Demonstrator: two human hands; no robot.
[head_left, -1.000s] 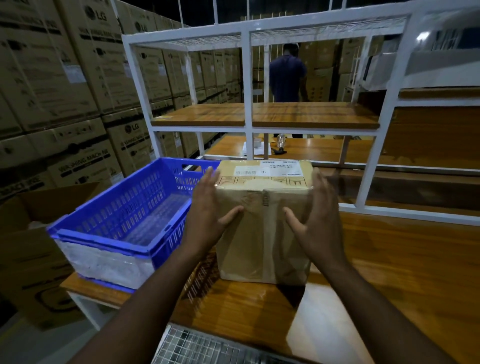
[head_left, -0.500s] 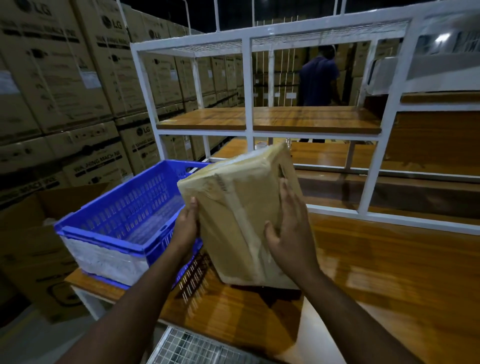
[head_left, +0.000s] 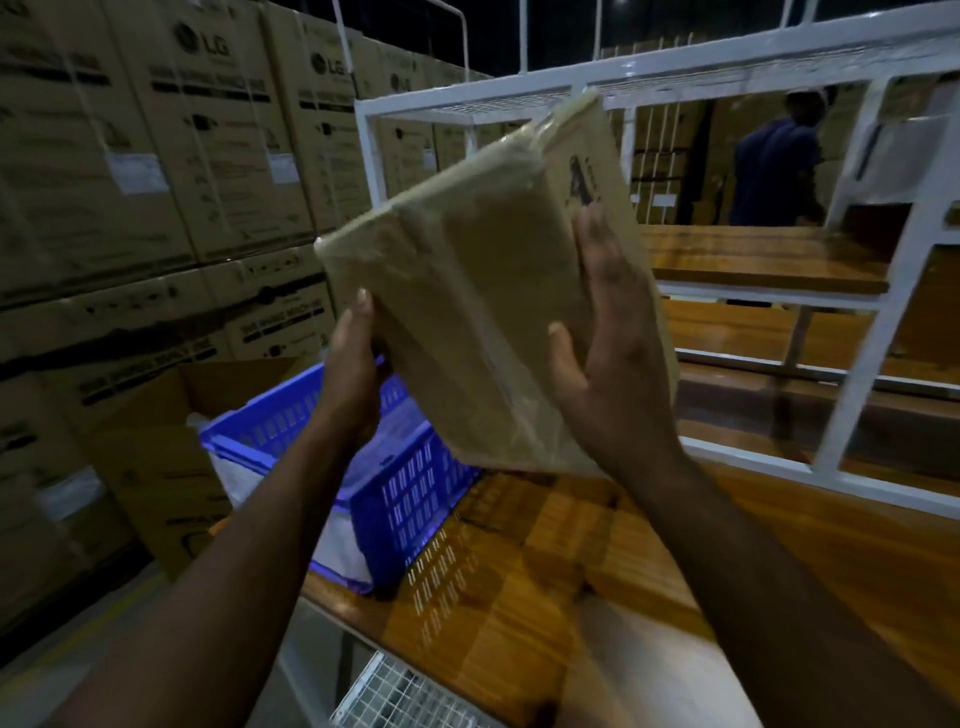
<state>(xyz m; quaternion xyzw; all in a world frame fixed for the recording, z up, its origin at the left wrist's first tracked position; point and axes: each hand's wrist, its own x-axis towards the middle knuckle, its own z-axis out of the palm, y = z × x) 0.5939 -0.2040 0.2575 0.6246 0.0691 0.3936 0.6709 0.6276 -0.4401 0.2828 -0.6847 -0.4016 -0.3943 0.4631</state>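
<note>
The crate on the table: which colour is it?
The crate is blue; the head view shows it best.

- "LG", with a round logo, is printed on several stacked cartons (head_left: 208, 130) in the upper left of the frame.
- The smaller print on those cartons is too blurred to read.
- A dark mark like "A" shows on the parcel (head_left: 467, 312), upper right face.

Hid the left hand's (head_left: 353, 374) fingers behind the parcel (head_left: 467, 312), thumb alone showing. Covered the blue crate's (head_left: 410, 499) far corner. Blurred the black print (head_left: 581, 179) at 1 o'clock past reading. Cut off the wire grid (head_left: 395, 691) at 6 o'clock.
</note>
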